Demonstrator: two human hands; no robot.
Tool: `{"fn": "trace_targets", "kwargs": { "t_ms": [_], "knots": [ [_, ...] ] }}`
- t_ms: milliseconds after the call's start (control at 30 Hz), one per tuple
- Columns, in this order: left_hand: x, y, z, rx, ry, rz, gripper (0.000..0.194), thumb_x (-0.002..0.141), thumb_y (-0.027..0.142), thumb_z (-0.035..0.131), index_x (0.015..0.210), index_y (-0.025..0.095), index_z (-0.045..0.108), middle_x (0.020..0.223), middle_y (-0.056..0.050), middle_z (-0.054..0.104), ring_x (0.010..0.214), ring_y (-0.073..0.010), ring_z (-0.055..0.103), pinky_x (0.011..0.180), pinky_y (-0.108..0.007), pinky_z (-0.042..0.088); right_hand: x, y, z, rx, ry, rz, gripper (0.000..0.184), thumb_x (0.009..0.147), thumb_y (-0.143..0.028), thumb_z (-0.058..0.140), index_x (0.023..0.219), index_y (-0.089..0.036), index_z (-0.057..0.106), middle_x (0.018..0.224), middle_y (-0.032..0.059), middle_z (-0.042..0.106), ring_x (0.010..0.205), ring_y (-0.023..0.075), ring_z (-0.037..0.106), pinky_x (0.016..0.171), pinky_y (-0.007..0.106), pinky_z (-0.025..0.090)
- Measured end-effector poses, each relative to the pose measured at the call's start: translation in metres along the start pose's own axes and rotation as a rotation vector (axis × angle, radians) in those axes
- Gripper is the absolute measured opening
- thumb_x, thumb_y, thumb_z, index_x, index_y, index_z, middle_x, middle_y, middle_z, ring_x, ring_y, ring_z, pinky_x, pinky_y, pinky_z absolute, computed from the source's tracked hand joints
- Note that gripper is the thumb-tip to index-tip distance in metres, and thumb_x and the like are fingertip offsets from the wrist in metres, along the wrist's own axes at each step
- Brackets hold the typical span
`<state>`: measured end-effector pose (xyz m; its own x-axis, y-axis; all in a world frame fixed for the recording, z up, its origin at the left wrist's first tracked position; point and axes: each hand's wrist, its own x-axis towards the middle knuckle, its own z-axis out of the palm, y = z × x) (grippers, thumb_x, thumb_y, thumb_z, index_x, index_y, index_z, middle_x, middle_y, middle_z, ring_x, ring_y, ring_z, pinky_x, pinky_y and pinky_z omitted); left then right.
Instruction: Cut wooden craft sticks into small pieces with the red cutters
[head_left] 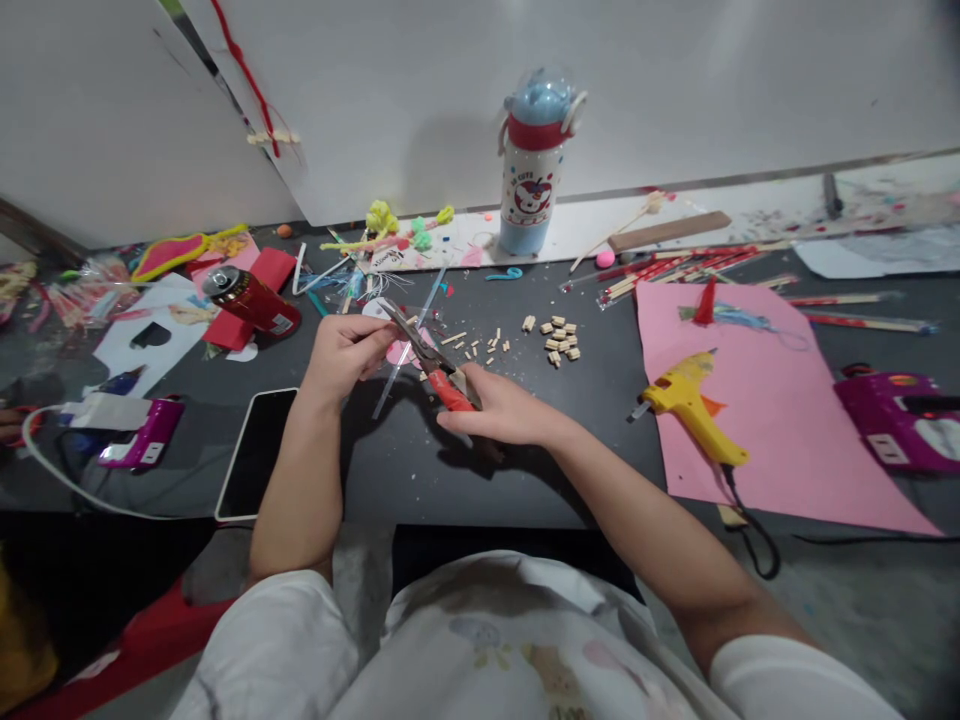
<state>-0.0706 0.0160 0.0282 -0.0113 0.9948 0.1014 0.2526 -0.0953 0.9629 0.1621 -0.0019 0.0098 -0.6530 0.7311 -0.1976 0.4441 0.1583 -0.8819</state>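
Observation:
My right hand is wrapped round the handles of red-handled pliers, whose metal jaws point up and left. My left hand is closed in a pinch close to the jaw tips; whatever its fingers hold is too small to make out. Under the jaws lie a clear strip and a pink paper piece. Just beyond the pliers, short bits of wooden stick are scattered on the dark table. To their right sit several small blocks of stick pieces.
A phone lies beside my left forearm, with a red can behind it. A water bottle stands at the back. On the right, a yellow glue gun rests on pink paper. Purple power strips flank both sides.

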Motion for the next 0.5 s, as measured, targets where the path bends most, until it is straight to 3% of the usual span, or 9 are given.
{"fn": "trace_targets", "kwargs": {
  "t_ms": [233,367,500],
  "knots": [
    [0.0018,0.0023,0.0013,-0.136,-0.058,-0.123,0.016,0.065,0.032,0.073,0.067,0.017,0.068,0.037,0.008,0.027,0.029,-0.0036,0.022,0.027,-0.019,0.018,-0.0012,-0.0014,0.0016,0.038,0.015,0.000,0.051,0.070,-0.067,0.055,0.089,-0.020,0.046,0.080,0.0005,0.058,0.070,0.0167,0.052,0.062,0.030,0.036],
    [0.0027,0.0007,0.0032,-0.121,-0.054,-0.108,0.019,0.067,0.033,0.071,0.061,0.017,0.063,0.037,0.008,0.026,0.028,-0.0031,0.022,0.027,-0.019,0.017,-0.0019,-0.0038,0.0024,0.023,0.048,0.017,0.051,0.070,-0.068,0.054,0.085,-0.020,0.046,0.079,0.0009,0.058,0.070,0.0168,0.052,0.062,0.030,0.035],
    [0.0031,-0.0050,0.0073,-0.049,-0.001,-0.026,0.018,0.073,0.035,0.068,0.070,0.018,0.066,0.037,0.009,0.026,0.028,-0.0036,0.022,0.029,-0.020,0.020,-0.0024,-0.0052,0.0020,0.060,0.066,0.046,0.050,0.071,-0.068,0.054,0.081,-0.020,0.044,0.079,0.0014,0.057,0.069,0.0162,0.052,0.061,0.029,0.035]
  ]
}}
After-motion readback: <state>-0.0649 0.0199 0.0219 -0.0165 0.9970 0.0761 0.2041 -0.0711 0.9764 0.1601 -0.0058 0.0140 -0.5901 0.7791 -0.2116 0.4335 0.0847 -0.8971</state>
